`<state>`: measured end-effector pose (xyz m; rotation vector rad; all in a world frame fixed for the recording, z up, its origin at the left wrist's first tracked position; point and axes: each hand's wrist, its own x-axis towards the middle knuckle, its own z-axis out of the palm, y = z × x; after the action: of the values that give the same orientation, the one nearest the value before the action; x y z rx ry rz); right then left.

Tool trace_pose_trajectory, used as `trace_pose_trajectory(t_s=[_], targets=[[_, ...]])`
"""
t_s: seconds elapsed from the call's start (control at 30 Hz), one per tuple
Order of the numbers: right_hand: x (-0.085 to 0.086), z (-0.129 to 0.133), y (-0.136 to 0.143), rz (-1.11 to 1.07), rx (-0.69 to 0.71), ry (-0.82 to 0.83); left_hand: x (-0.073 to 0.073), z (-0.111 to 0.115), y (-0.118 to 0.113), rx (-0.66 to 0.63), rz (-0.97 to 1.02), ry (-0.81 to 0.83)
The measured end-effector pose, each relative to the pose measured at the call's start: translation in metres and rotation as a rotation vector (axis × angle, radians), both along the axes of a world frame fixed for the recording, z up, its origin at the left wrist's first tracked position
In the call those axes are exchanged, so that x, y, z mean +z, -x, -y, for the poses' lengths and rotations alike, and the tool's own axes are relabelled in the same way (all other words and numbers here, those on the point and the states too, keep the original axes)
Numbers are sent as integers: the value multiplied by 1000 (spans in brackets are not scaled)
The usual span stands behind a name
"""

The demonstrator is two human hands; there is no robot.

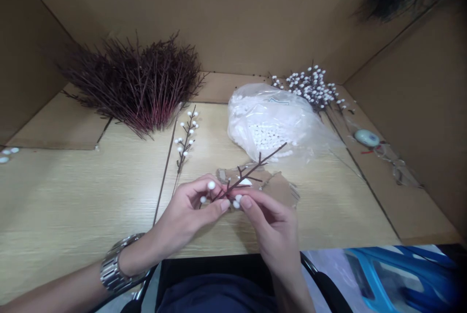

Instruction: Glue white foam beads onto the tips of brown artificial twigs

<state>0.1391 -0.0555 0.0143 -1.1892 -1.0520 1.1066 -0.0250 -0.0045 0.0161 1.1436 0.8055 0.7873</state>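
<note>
Work at a pale tabletop [339, 206], with clock directions taken from the joined hands. The bundle of bare twigs [146, 84] lies at 10 to 11 o'clock, the clear bag of white berries [272, 120] at 1 o'clock. The step in hand appears to be fitting berries to a single twig; seating one would call for a steady left grip and a small, aligned push from the right. The left hand [191, 208] enters from 8 o'clock, its thumb and curled fingers nearly closed on the twig's lower part. The right hand [275, 220] enters from 5 o'clock, thumb and forefinger almost together at a few white beads [237, 201]; whether these are loose or already attached cannot be told. The held twig [248, 174] is raised between both hands, tip toward 2 o'clock, with two pale berries [211, 185] beside the left fingers.
</note>
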Motion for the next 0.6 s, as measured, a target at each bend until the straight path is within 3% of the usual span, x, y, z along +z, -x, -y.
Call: trace_pose_trajectory(t_s=[0.6], targets=[[-6,-3,2,-35,-29,15,-3,-1,0,5,-17,16]])
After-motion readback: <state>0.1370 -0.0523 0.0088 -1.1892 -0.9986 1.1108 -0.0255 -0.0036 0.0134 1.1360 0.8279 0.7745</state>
